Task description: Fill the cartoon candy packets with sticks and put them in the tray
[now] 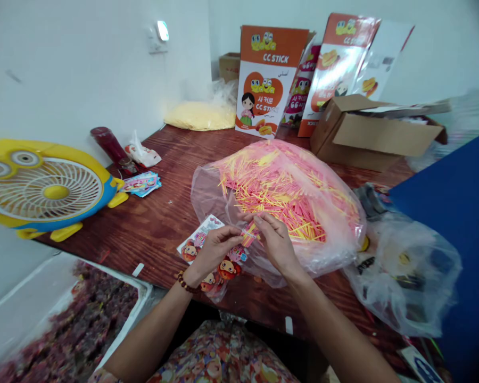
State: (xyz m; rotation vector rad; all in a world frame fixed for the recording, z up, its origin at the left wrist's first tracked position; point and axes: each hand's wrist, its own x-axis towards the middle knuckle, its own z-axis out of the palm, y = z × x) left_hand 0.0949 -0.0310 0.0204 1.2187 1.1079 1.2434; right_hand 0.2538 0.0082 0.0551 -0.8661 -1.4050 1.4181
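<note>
Between my two hands is a small pink-and-yellow bundle of sticks (249,234), with a pale strip across it. My left hand (219,249), with a beaded bracelet at the wrist, pinches its left side. The fingers of my right hand (277,242) close on its upper right side. Just beyond them lies a large clear plastic bag (207,186), its mouth spread open, full of thin pink and yellow sticks (271,197). Under and beside my left hand are printed cards or wrappers (228,267) with red-haired cartoon faces; the hand partly covers them.
At the left stand a yellow fan (56,191), a dark red bottle (109,144) and small printed packets (141,183). Printed cartons (263,80) and an open cardboard box (355,133) line the back. A clear bag (407,271) lies right, beside a blue panel (451,213). A white tub (143,292) sits lower left.
</note>
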